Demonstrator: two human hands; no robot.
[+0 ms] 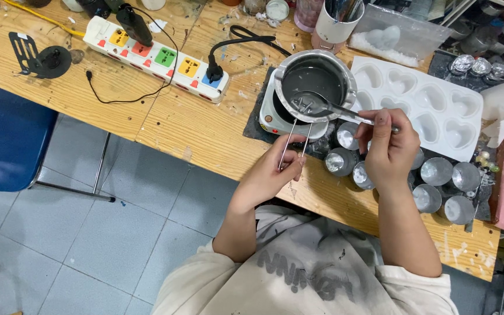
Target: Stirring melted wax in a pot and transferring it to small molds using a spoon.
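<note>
At the near edge of the wooden surface [205, 131], the left hand [272, 172] has its grip pinched on the thin wire handle [294, 140] of the metal pot, fingers closed around the two rods. Just beside it, the right hand [389, 151] pinches the handle of a metal spoon [322, 105], whose bowl dips into the pot. Small silver cups [438, 172] cluster under and beside that hand, near the surface's front right corner. Farther in, the metal pot [313, 84] sits on a small white hot plate [278, 116], holding grey liquid. To its right lies a white heart-shaped mould tray [433, 108]. Left of the pot, a white power strip [158, 58] with coloured switches stretches toward the far left corner.
</note>
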